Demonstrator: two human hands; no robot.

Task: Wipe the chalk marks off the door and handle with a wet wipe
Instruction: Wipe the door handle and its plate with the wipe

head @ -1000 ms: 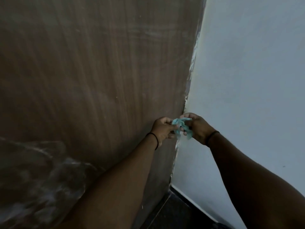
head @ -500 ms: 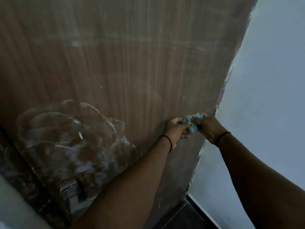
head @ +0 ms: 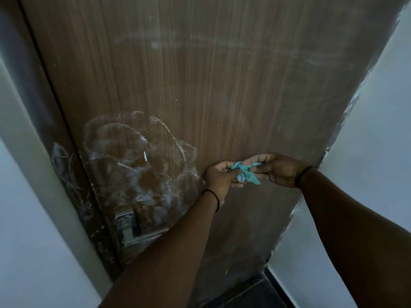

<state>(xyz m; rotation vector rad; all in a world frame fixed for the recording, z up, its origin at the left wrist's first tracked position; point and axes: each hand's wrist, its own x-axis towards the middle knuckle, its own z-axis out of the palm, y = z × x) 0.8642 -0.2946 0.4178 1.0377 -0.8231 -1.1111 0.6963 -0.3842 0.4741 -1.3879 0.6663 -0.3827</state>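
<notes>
A brown wooden door (head: pixel 222 90) fills the view. White chalk marks (head: pixel 133 161) smear its lower left part, above a metal handle (head: pixel 129 227) that my left forearm partly hides. In front of the door's right half, my left hand (head: pixel 220 176) and my right hand (head: pixel 278 170) both pinch a crumpled teal wet wipe (head: pixel 245 172) between their fingertips. The wipe hangs between the two hands, and I cannot tell whether it touches the door.
The dark door frame (head: pixel 66 165) on the left also carries chalk scribbles. Pale walls stand at the left (head: pixel 26 218) and right (head: pixel 373 152). Dark floor (head: pixel 255 292) shows at the bottom. Fainter smears run across the door's upper part.
The view has swung left, bringing the chalk marks, handle and left frame into sight. Both hands keep holding the wipe and have pulled slightly apart.
</notes>
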